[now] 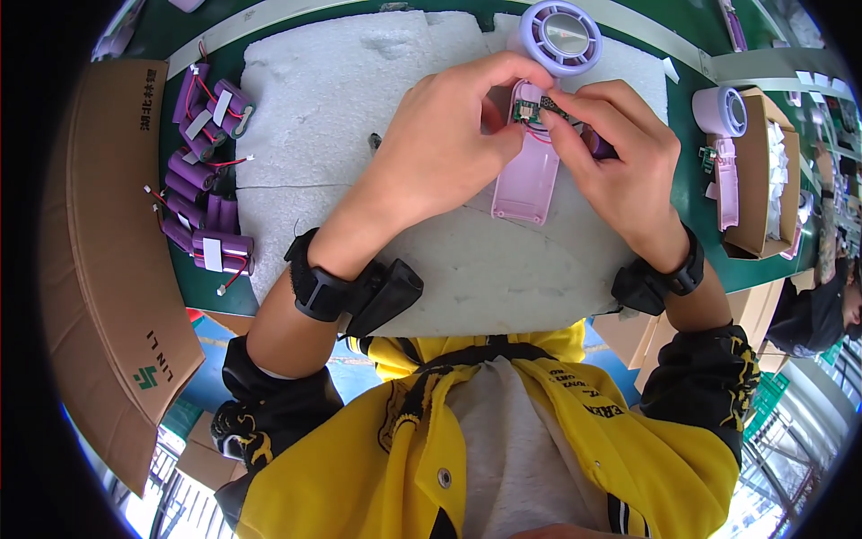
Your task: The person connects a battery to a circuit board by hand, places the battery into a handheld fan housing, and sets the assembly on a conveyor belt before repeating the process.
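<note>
A handheld fan lies on the white foam sheet, its lilac round head (561, 38) at the far end and its open pink handle shell (523, 189) toward me. My left hand (449, 135) curls round the shell's upper part, thumb and forefinger at its edges. Inside the shell sits a small green circuit board (526, 111) with a pale connector and red wires. My right hand (620, 148) pinches a small dark dotted piece (556, 108) beside that board. A purple battery (596, 143) shows partly beneath the right palm.
Several purple battery packs (193, 180) with wires lie left of the foam sheet (305, 99). A tall cardboard box (99, 225) stands at far left. On the right are another fan (720, 112) with a pink handle and an open carton (759, 198) holding white pieces. A person (822, 305) is beyond.
</note>
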{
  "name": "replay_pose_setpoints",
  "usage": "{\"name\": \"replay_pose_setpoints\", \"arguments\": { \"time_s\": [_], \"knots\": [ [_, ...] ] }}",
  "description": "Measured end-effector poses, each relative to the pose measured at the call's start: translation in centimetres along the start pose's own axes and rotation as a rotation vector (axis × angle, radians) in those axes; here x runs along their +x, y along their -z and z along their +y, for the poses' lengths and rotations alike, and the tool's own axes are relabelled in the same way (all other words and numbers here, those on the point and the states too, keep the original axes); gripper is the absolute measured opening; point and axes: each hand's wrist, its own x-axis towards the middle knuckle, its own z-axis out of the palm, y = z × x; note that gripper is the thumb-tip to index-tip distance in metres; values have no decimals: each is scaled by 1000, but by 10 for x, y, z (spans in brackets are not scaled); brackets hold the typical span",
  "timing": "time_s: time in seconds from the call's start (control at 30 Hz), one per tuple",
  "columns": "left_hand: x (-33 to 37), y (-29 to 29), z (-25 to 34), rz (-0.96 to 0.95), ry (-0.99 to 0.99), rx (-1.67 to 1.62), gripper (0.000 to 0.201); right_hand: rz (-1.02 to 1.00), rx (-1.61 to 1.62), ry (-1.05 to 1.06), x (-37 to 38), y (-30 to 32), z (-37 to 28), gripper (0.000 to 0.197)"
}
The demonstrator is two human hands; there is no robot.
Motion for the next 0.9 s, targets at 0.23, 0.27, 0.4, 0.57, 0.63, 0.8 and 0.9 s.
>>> {"name": "replay_pose_setpoints", "arguments": {
  "time_s": [0.23,0.27,0.4,0.57,0.63,0.8,0.9],
  "knots": [
    [0,5,8,-45,105,-57,33,-26,11,30,0,0,3,20],
    [0,4,6,-47,105,-58,33,-26,10,28,0,1,2,20],
    [3,1,-6,50,-28,-42,29,-22,54,-34,1,3,1,20],
    [5,4,-7,18,-172,45,26,-226,117,-261,8,13,3,29],
    [4,5,-2,-17,-130,118,25,-449,175,-352,12,21,5,34],
    [2,7,-2,0,-134,112,25,-608,571,-455,14,37,10,41],
    [6,11,-5,21,-70,49,23,-557,839,-543,13,40,16,45]
  ]
}}
